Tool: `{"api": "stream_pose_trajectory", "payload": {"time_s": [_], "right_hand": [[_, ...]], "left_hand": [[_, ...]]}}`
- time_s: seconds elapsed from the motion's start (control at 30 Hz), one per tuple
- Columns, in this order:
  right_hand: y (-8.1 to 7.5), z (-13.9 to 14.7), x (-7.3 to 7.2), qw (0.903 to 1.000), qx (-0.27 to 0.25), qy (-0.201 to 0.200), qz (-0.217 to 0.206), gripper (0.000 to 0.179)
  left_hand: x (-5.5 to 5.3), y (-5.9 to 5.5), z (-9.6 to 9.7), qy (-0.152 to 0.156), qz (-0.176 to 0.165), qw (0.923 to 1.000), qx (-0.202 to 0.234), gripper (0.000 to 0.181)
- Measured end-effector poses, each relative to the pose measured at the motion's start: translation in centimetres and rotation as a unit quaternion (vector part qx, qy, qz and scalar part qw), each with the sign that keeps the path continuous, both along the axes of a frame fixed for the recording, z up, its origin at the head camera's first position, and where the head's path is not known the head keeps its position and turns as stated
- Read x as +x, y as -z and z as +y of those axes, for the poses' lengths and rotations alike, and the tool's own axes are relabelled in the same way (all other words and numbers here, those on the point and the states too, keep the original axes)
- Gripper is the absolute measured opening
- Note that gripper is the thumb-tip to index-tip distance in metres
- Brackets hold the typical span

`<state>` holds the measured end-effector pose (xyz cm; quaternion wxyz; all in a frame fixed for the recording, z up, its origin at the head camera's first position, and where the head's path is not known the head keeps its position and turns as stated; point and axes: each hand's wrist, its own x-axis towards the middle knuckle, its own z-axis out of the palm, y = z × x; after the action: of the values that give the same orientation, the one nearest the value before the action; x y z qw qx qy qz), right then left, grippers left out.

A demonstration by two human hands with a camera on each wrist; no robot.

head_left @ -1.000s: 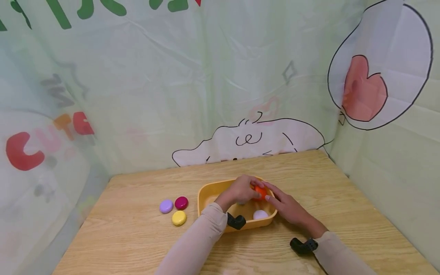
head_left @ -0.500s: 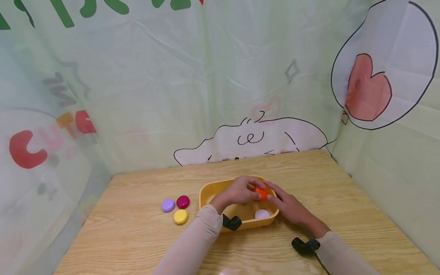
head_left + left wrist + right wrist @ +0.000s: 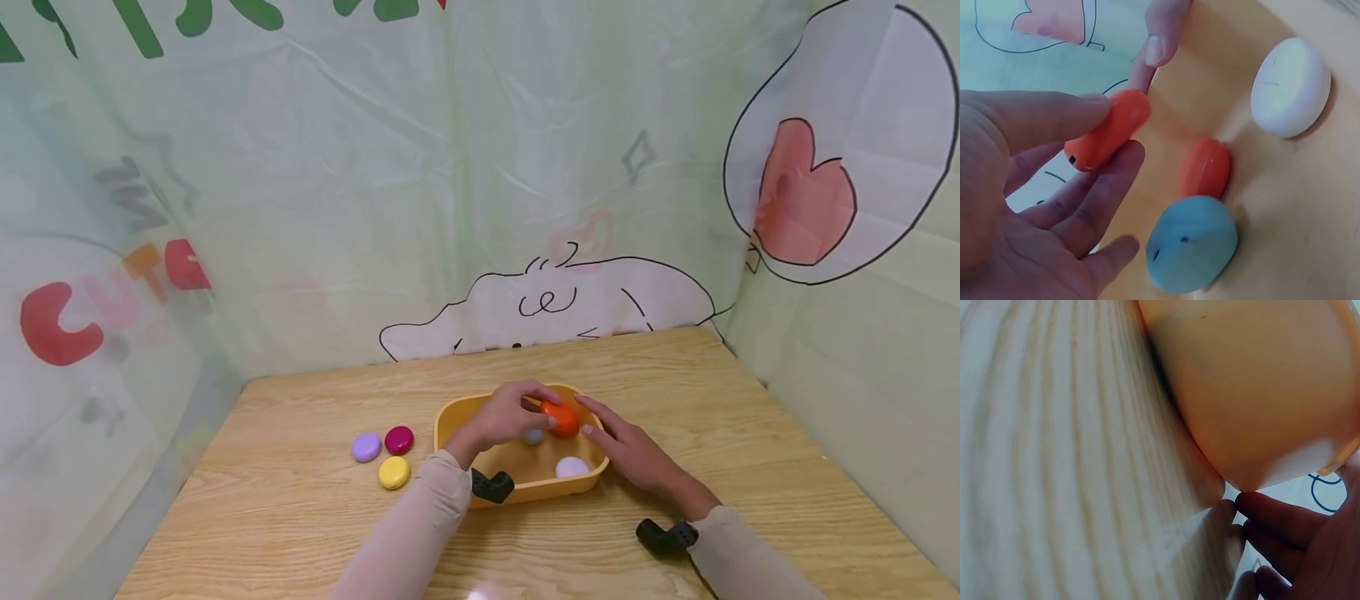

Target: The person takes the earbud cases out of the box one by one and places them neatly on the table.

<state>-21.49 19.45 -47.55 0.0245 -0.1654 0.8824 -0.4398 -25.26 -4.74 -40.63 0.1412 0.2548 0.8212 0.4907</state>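
Note:
My left hand (image 3: 502, 418) is over the yellow-orange bin (image 3: 543, 492), pinching a rounded, glossy orange disc (image 3: 1111, 132) with a small dark slot at one end. Below it in the left wrist view, a second orange disc (image 3: 1205, 167) lies on the bin floor, partly behind a blue disc (image 3: 1191, 250). Apart from these sits a pale lilac-white disc (image 3: 1291, 87). My right hand (image 3: 637, 457) holds the bin's right end, its thumb over the rim and its fingers against the outer wall (image 3: 1260, 400).
Left of the bin, a lilac disc (image 3: 366, 447), a dark pink disc (image 3: 399, 440) and a yellow disc (image 3: 393, 472) lie close together on the wooden table (image 3: 285, 508). A printed curtain (image 3: 337, 208) stands behind the table and along its sides.
My left hand has drawn left with the orange disc, away from the right hand's fingers. The blue disc shows more now. The right hand has stayed at the rim.

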Motion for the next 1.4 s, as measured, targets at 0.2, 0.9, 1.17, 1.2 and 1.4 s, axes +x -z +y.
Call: {"api": "stream_pose_trajectory", "payload": {"time_s": [0.2, 0.9, 1.17, 1.2, 1.4], "right_hand": [[-0.1, -0.1, 0.1, 1.0000, 0.000, 0.001, -0.007, 0.056], [-0.4, -0.3, -0.1, 0.9999, -0.010, -0.002, -0.007, 0.056], [-0.3, -0.2, 0.0, 0.9998, -0.012, 0.002, -0.018, 0.057], [-0.3, -0.2, 0.0, 0.9998, -0.012, 0.002, -0.018, 0.056], [-0.4, 0.0, 0.0, 0.9998, -0.013, -0.005, -0.017, 0.056]], "left_hand": [[-0.1, 0.2, -0.7, 0.005, -0.008, 0.9996, 0.027, 0.024], [0.5, -0.3, -3.4, -0.050, -0.084, 0.9876, 0.123, 0.047], [0.8, -0.5, -4.4, -0.049, -0.103, 0.9812, 0.156, 0.049], [0.9, -0.6, -4.5, -0.047, -0.101, 0.9814, 0.156, 0.049], [1.1, -0.5, -5.3, -0.048, -0.090, 0.9838, 0.148, 0.049]]}}
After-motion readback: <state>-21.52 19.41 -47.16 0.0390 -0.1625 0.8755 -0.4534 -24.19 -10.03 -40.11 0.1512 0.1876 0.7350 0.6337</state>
